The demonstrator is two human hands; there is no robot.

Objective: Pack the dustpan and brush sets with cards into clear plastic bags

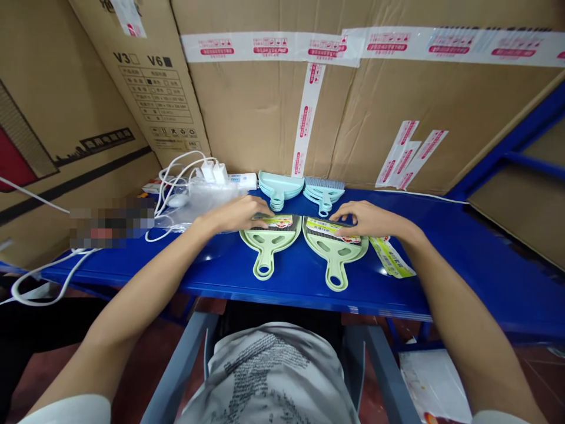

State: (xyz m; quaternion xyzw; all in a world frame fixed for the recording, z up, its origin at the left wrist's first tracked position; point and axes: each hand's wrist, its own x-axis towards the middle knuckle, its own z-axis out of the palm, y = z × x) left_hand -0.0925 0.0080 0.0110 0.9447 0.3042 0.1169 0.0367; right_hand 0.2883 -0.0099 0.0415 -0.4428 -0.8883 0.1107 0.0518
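Right now both hands rest flat on two green dustpans lying side by side on the blue shelf (463,247). The left hand (238,213) lies spread, palm down, over the top edge of the left pan (267,238), fingers covering part of its label (279,221); it grips nothing, only presses. The right hand (368,219) lies likewise over the right pan (334,250), fingertips on its label (331,228), not closed around anything. Both handles point toward the shelf's near edge, and the right handle ends close to that edge, so a push or a careless sweep of the forearm could, I judge, tip that pan off the shelf. Just right of the right pan lie loose label strips (392,257), partly under the wrist; a sleeve or wrist drag could scatter them or stick them crooked. Behind the pans, toward the shelf's back, stand a stack of pale blue pans (280,187) and a blue brush (324,191); a forward shove could knock the stack over. Left of the left pan sit a clear bag (198,200), white cables (176,171) and chargers (214,172); the left elbow could snag a cable and pull the lot along. The labels look unevenly seated, so pressing off-centre may leave them creased, though I cannot tell if they are stuck down.
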